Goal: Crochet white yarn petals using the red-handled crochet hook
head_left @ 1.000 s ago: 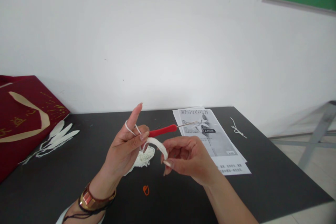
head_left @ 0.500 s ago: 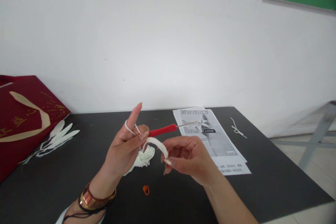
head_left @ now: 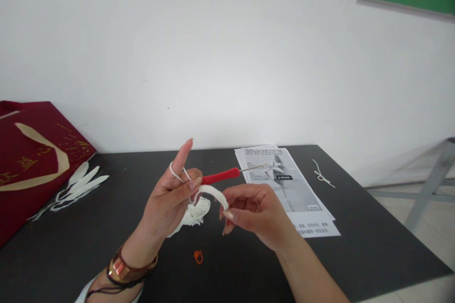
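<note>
My left hand [head_left: 174, 194] is closed around a crochet hook [head_left: 222, 176] with a red handle, its metal tip pointing right. White yarn loops round the raised index finger of that hand. Its thumb also pinches one end of a curved white crocheted strip [head_left: 212, 191]. At the strip's other end, my right hand [head_left: 258, 210] grips it between thumb and fingers. Behind and below the left hand lies a bundle of white yarn [head_left: 195, 213], partly hidden by it.
An orange stitch marker [head_left: 198, 257] lies on the black table [head_left: 227, 274]. Printed sheets [head_left: 302, 189] are at the right, with a knotted white yarn piece [head_left: 322, 177] beyond. White crocheted petals [head_left: 83, 184] rest beside a dark red bag [head_left: 31, 161] at the left.
Almost nothing differs. The fingers of my right hand have shifted very slightly at the strip's end; the hook and left hand keep their pose.
</note>
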The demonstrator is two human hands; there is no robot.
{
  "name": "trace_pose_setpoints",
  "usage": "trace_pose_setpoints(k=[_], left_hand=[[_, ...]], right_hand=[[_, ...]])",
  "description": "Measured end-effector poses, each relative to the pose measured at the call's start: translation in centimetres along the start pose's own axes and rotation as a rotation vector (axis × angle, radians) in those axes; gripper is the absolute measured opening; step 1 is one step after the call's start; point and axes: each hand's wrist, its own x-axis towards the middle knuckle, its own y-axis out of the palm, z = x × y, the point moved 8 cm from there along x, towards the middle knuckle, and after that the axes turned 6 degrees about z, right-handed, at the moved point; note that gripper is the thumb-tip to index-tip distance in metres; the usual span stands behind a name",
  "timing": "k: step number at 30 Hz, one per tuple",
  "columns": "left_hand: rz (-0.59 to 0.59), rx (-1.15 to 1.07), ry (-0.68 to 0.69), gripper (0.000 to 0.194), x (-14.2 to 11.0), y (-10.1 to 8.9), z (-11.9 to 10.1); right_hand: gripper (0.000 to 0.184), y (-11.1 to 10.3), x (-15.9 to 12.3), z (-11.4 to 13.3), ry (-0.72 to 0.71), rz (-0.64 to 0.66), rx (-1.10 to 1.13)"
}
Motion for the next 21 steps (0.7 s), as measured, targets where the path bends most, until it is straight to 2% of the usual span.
trace_pose_setpoints(k=[8,14,21], left_hand=[[0.034,0.009,0.021,0.067,0.0,-0.2,0.2],[0.038,0.022,0.028,0.064,0.2,-0.4,0.1],[0.022,0.007,0.017,0.065,0.1,-0.2,-0.1]], right_hand=[[0.019,-0.3,0.3,-0.7,0.027,-0.053,0.069],[0.028,-0.2,0.7,-2.0,0.114,-0.089,0.062],[0.029,-0.4,0.7,-2.1,0.073,-0.094,0.061]])
